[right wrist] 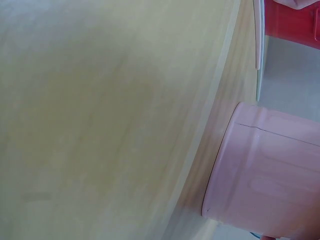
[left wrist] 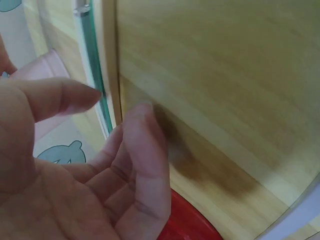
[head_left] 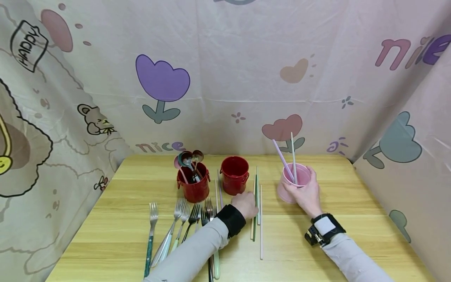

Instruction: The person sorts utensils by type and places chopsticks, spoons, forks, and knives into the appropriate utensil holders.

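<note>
My right hand point(head_left: 307, 194) grips the rim of a pink bucket point(head_left: 287, 196), its fingers on the far side and thumb near the front. A purple chopstick point(head_left: 283, 158) and a whitish chopstick point(head_left: 293, 152) stand tilted inside it. Over several loose chopsticks on the table is my left hand point(head_left: 245, 204), fingers bent. In the left wrist view, its thumb and index finger are apart, on either side of a green chopstick point(left wrist: 98, 62) and a wooden-coloured one point(left wrist: 110, 60); whether they touch them is unclear. A pale pink chopstick point(head_left: 261, 223) lies to the right.
Behind the left hand stands a red bucket point(head_left: 235, 176). Another red bucket point(head_left: 195, 192) to its left holds several spoons point(head_left: 188, 158). Several forks point(head_left: 179, 211) lie at the left front, partly under the left sleeve. A printed cloth point(head_left: 225, 78) backs the table point(head_left: 112, 219).
</note>
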A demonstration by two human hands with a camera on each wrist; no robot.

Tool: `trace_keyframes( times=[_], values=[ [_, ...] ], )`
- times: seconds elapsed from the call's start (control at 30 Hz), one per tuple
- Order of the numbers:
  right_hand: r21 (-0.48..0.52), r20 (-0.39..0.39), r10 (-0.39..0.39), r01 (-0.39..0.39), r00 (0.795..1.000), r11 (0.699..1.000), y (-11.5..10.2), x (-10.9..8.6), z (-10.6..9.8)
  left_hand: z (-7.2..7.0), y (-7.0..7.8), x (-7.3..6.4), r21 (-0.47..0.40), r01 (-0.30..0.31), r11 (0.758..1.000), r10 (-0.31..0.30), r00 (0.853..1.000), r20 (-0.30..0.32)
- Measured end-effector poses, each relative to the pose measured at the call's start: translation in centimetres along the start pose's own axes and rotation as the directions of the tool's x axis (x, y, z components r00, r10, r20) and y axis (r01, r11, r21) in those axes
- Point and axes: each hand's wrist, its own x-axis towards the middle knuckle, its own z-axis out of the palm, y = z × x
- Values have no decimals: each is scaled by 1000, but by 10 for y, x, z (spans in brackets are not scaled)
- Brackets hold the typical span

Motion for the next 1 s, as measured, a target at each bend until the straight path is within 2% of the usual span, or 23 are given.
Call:
trace_keyframes(
  times=[0.57,0.8,1.0],
  values=[
    [10,0,-16,16,1000,1000,-2,-1,1,8,7,7,133,69,989,-60,996,-69],
    [10,-2,-19,19,1000,1000,-1,0,1,9,5,9,138,79,987,-69,995,-75],
    [6,-3,-21,21,1000,1000,0,0,1,9,-1,10,101,43,994,-36,997,-67]
  ],
)
